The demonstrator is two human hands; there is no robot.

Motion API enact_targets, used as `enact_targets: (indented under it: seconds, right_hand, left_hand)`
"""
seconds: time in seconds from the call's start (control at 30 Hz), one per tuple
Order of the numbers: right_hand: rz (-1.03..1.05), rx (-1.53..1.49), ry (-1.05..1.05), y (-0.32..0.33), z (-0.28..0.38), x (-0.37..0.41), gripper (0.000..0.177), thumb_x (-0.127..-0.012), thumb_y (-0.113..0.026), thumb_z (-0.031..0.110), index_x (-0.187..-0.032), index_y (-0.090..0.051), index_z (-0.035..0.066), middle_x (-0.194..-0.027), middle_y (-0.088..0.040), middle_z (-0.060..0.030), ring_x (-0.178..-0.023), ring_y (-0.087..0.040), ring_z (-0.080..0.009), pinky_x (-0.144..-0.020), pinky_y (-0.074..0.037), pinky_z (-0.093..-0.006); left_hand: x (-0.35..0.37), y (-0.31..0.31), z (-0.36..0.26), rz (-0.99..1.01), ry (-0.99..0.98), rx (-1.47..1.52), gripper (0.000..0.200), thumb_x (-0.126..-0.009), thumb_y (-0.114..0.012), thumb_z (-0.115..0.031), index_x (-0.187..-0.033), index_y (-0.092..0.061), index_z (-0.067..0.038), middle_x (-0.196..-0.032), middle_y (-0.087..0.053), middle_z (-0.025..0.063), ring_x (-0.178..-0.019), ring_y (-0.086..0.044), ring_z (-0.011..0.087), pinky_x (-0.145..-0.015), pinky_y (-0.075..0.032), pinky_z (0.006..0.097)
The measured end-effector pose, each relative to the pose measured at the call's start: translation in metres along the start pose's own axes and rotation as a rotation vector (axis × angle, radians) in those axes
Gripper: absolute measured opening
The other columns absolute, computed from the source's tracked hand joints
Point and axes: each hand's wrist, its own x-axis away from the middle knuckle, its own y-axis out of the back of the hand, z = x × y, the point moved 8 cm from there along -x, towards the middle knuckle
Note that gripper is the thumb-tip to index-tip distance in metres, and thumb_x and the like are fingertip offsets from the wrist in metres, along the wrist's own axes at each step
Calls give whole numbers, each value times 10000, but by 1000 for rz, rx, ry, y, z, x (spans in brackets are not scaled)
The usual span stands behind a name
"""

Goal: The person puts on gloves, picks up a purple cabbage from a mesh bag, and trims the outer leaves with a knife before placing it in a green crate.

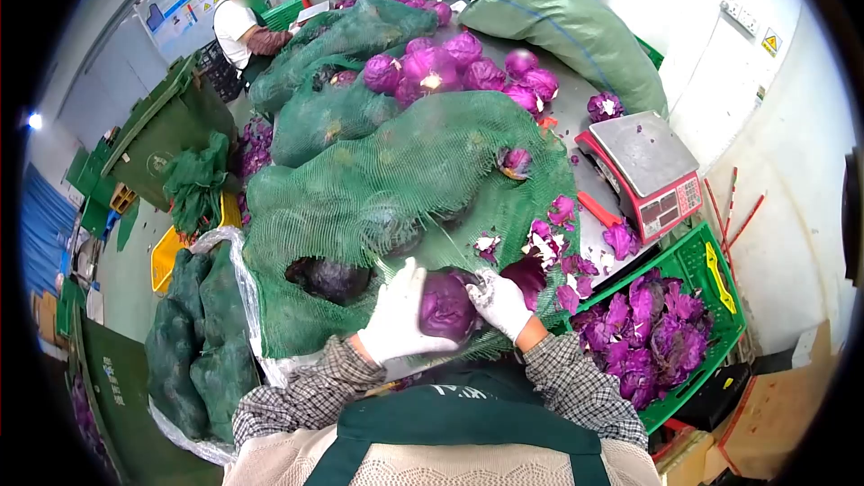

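Observation:
A red cabbage sits at the table's near edge, on the green mesh sack. My left hand, in a white glove, cups its left side with the thumb underneath. On its right side, my gloved right hand has curled fingers gripping a dark outer cabbage leaf that stands out beyond the hand. The fingertips are partly hidden. Just left of my left hand, another dark cabbage shows through an opening in the green mesh sack. Torn leaf pieces lie to the right.
Trimmed cabbages are piled farther back. A red scale and an orange-handled tool lie right, above a green crate of leaves. Full mesh sacks stand left. A co-worker stands at the far left side.

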Motion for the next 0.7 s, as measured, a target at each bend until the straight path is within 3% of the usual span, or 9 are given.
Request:
enact_targets:
  seconds: [0.1, 0.23, 0.33, 0.37, 0.47, 0.53, 0.57, 0.63, 0.7]
  right_hand:
    - [-17, -19, -14, -12, 2, -8, 245, -870, -543, 217, -989, -593, 9, -921, -636, -200, -844, -623, -358, -721, -507, -399]
    - [-246, 23, -11, -8, -59, -2, 112, -816, -580, 140, -876, -607, 49, -775, -640, -164, -682, -631, -315, -623, -512, -367]
    - [-396, -35, 19, 115, -39, 51, 125, -834, -619, 192, -858, -631, 70, -739, -641, -147, -614, -632, -248, -577, -505, -346]
    - [-344, -55, -173, 151, -47, 69, 129, -820, -644, 187, -864, -636, 65, -730, -643, -135, -603, -628, -261, -563, -501, -344]
    - [-418, 544, -308, 218, -122, 116, 152, -794, -664, 161, -896, -645, 50, -828, -634, -152, -717, -637, -272, -632, -510, -377]
    - [-512, 445, -80, 204, -55, 95, 328, -744, -720, 160, -1042, -638, 50, -971, -627, -147, -814, -630, -259, -693, -514, -367]
    - [-501, 24, -18, 171, -49, 81, 418, -740, -744, 159, -1120, -610, 43, -978, -631, -139, -826, -622, -232, -728, -514, -344]
    - [-211, -185, -2, 95, 2, 51, 520, -788, -716, 260, -1190, -555, -28, -1173, -603, -174, -940, -636, -255, -836, -507, -342]
    - [-33, -352, -52, 17, 12, 22, 593, -789, -738, 306, -1210, -524, -52, -1166, -602, -179, -987, -620, -218, -868, -496, -293]
  left_hand:
    - [-7, 4, -12, -37, -7, -94, 1220, -518, -775, -646, -1401, -278, 34, -1407, -246, 366, -1293, -296, 505, -1076, -274, 501]
    - [-2, 3, 52, 19, 32, 301, 1154, -552, -820, -545, -1372, -293, 73, -1416, -279, 301, -1330, -285, 425, -1109, -263, 444]
    - [4, -10, 83, 39, 217, 713, 1149, -565, -829, -521, -1386, -277, 63, -1430, -264, 277, -1337, -292, 385, -1112, -272, 428]
    - [2, -2, 75, 42, 244, 655, 1158, -565, -832, -514, -1397, -263, 57, -1438, -252, 270, -1343, -285, 374, -1114, -273, 422]
    - [-5, 0, 54, 168, 200, 366, 1266, -560, -791, -612, -1440, -156, 41, -1451, -186, 329, -1358, -229, 441, -1115, -256, 444]
    - [-11, -2, 46, 197, 226, 299, 1301, -551, -767, -655, -1445, -128, 41, -1449, -167, 348, -1351, -227, 465, -1114, -252, 454]
    - [-13, -4, 44, 211, 245, 260, 1319, -546, -756, -677, -1448, -114, 41, -1449, -158, 357, -1348, -226, 477, -1113, -250, 459]
    - [-16, -3, 40, 202, 273, 226, 1305, -538, -783, -641, -1430, -146, 68, -1428, -219, 336, -1336, -274, 438, -1104, -279, 425]
    - [-20, -1, 37, 186, 272, 196, 1298, -533, -798, -621, -1420, -164, 84, -1410, -259, 326, -1321, -313, 417, -1095, -301, 406]
